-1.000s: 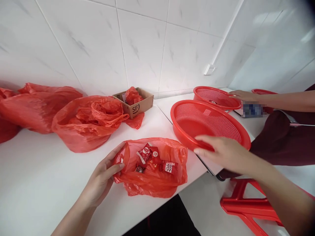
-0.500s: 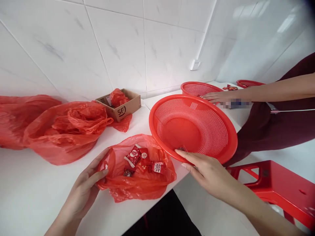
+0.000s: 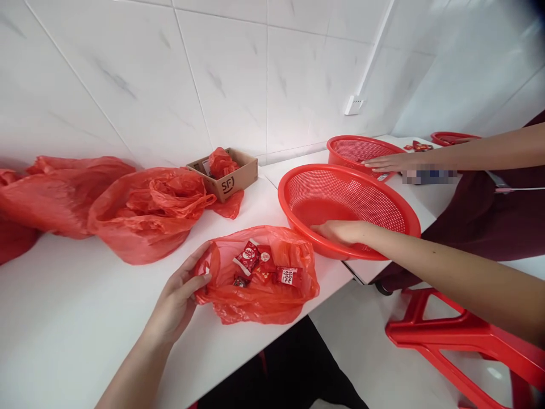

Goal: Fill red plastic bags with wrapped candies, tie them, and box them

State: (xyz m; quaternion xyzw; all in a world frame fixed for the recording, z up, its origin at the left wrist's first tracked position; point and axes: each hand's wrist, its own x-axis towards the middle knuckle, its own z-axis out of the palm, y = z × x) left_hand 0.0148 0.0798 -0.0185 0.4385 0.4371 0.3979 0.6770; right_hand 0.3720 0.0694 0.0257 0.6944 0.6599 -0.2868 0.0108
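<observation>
A white surface [image 3: 76,318] ran along a pale, grey-veined tiled wall [image 3: 230,68] that carried a white socket [image 3: 354,105]; a seam crossed the top just right of the cardboard box [image 3: 240,183]. That box held crumpled red plastic [image 3: 222,163], and a flat piece of red plastic [image 3: 231,204] lay beside it. To its left sat a bulky red bag [image 3: 145,241] with bunched plastic in its mouth, then more red bags [image 3: 70,196]. Near the front edge lay the open red bag [image 3: 264,312], holding several red wrapped packets [image 3: 247,257] and a small dark one [image 3: 240,282]. The left hand [image 3: 176,295] gripped this bag's left rim between thumb and fingers. The right hand [image 3: 340,232] reached down into the near red basket [image 3: 361,199], just right of the bag; its fingertips were partly hidden, so whether it grasped anything could not be told. Behind stood a second red basket [image 3: 361,146], with a co-worker's hand [image 3: 385,163] at its rim; small red packets [image 3: 419,146] and a third red basket [image 3: 455,136] were farther right. The front edge slanted up from lower left to the near basket, dark clothing [image 3: 289,369] below it. A red stool [image 3: 460,335] stood on the floor under the right forearm, and white tabletop stretched left of the left forearm.
</observation>
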